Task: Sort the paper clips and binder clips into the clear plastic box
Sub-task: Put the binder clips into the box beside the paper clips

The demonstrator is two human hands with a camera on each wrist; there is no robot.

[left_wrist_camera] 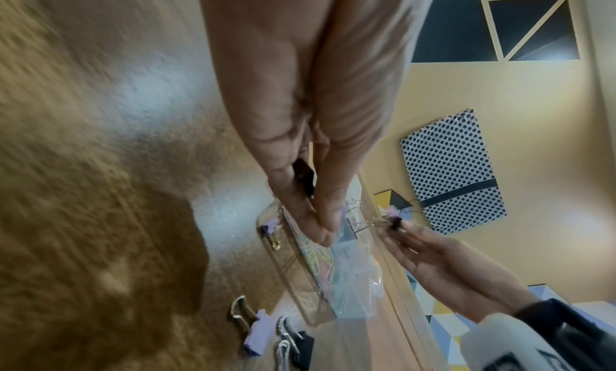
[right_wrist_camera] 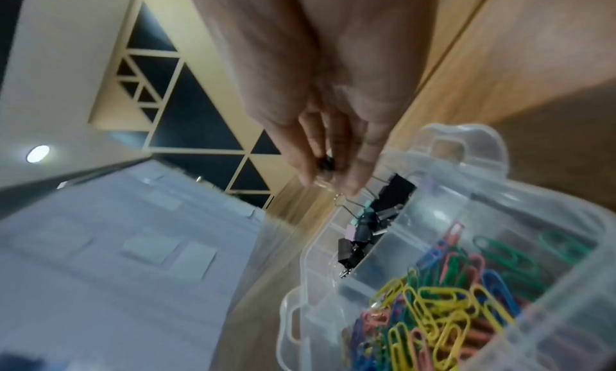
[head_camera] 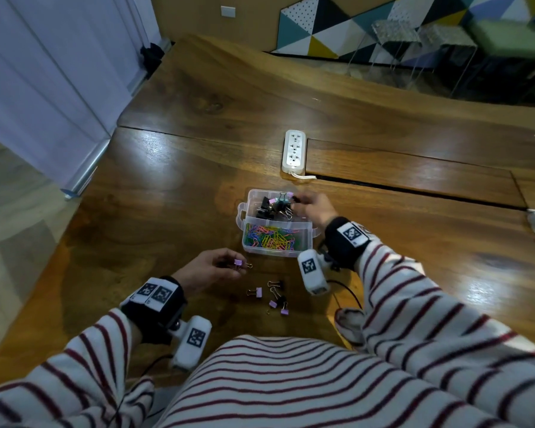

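- Head view: the clear plastic box (head_camera: 303,230) sits on the worktop (head_camera: 167,186). Paper clips (head_camera: 271,239) fill its near compartment, binder clips (head_camera: 274,206) its far one. The right hand (head_camera: 317,206) pinches a black binder clip (head_camera: 295,199) over the box's far compartment.
- The left hand (head_camera: 206,267), near the box, pinches a purple binder clip (head_camera: 238,263). Loose binder clips (head_camera: 274,296) lie nearer than the box.
- Left wrist view: the fingers (left_wrist_camera: 286,171) also grip a black clip (left_wrist_camera: 304,175).
- Right wrist view: the fingers (right_wrist_camera: 363,163) close on that hand's black clip above the box.

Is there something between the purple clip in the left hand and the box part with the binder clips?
Nothing solid blocks it. The left hand pinches the purple clip just short of the box, which has no lid on. The paper clips fill the near part, so the clip must pass over them. The right hand hovers at the far part.
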